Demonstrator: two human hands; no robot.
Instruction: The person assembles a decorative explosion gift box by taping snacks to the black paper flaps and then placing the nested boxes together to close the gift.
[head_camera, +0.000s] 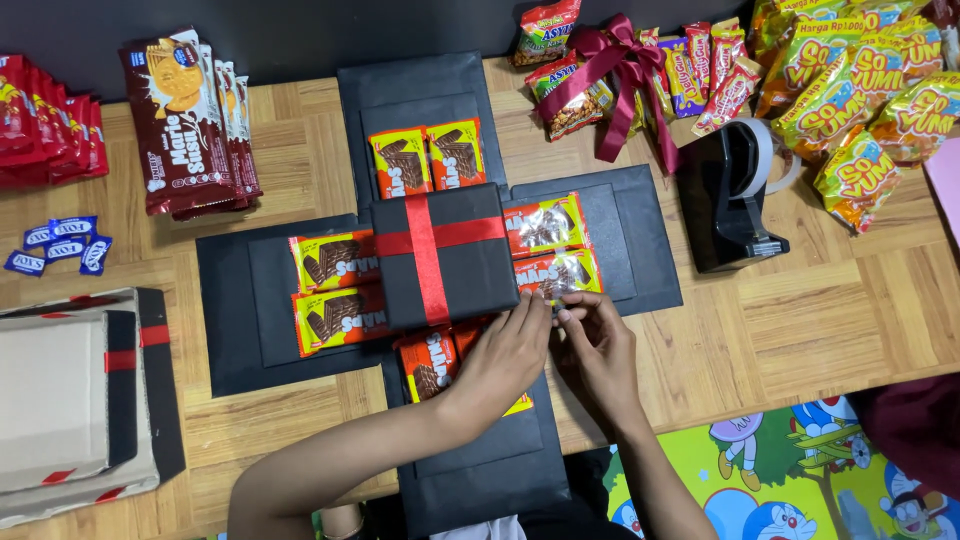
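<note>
A black box lid (440, 260) with a red ribbon cross sits in the middle of an unfolded black cardboard box (230, 300). Yellow-and-orange wafer packets (335, 262) are stuck on its four flaps. My left hand (508, 352) and my right hand (595, 345) meet at the lid's lower right corner. Their fingertips pinch something small beside the lower packet (560, 272) on the right flap. I cannot tell what they pinch. My left hand covers part of a packet (428, 362) on the near flap.
A black tape dispenser (725, 195) stands right of the box. Snack bags (850, 90) and a dark red bow (620, 70) lie at the back right. Brown biscuit packs (185, 120) and small blue candies (60, 245) lie at left. A flat carton (70, 400) lies near left.
</note>
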